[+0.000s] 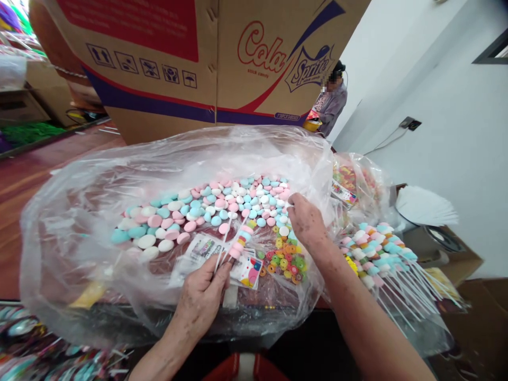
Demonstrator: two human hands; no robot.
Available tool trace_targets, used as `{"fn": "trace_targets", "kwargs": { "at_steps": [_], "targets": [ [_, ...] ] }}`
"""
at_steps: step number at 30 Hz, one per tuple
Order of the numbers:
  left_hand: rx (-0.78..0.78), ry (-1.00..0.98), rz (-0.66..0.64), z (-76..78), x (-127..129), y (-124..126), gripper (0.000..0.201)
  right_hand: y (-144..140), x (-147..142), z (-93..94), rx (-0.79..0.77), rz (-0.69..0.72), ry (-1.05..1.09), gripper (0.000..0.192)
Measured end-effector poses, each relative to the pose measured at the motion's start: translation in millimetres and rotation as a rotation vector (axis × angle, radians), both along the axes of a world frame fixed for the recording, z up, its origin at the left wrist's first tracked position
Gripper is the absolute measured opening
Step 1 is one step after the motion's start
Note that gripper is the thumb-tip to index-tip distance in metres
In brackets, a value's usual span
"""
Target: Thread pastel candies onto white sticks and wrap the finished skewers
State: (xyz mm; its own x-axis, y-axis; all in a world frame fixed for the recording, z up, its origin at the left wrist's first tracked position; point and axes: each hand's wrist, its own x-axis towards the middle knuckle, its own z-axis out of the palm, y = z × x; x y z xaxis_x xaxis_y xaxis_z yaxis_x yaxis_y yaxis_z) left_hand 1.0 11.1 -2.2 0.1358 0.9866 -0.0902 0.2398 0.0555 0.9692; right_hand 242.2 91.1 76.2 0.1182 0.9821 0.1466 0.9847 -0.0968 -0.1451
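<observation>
My left hand is closed around thin white sticks that point up and away from me. On one of them sits a row of pastel marshmallows and gummy rings, a candy skewer. My right hand reaches to the right edge of a pile of pink, white and blue marshmallows. Its fingers are curled together, and whatever they pinch is hidden. Colourful gummy rings lie just below it. Printed plastic packets rest beneath the skewer, beyond my left hand.
A large clear plastic bag spreads under the sweets. Behind it stands a big cardboard box. Finished-looking marshmallow skewers lie stacked at right, near a bag of gummies. A person is in the background.
</observation>
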Motion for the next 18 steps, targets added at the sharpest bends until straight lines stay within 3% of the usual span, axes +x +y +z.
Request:
{"fn": "trace_targets", "kwargs": {
  "at_steps": [4,10,15,18],
  "targets": [
    [0.0,0.019,-0.002,1.3,0,0,0.034,1,1,-2.1,-0.14,0.097,-0.112,0.028],
    [0.024,0.034,0.012,-1.3,-1,0,0.033,-8,-17,-16.3,-0.181,0.133,-0.308,0.035],
    [0.003,0.024,0.001,1.1,1,0,0.033,-7,-22,-12.1,-0.195,0.206,0.003,0.026],
    [0.005,0.023,0.006,1.3,1,0,0.033,-3,-13,-6.7,-0.125,0.139,0.156,0.024]
  ]
}}
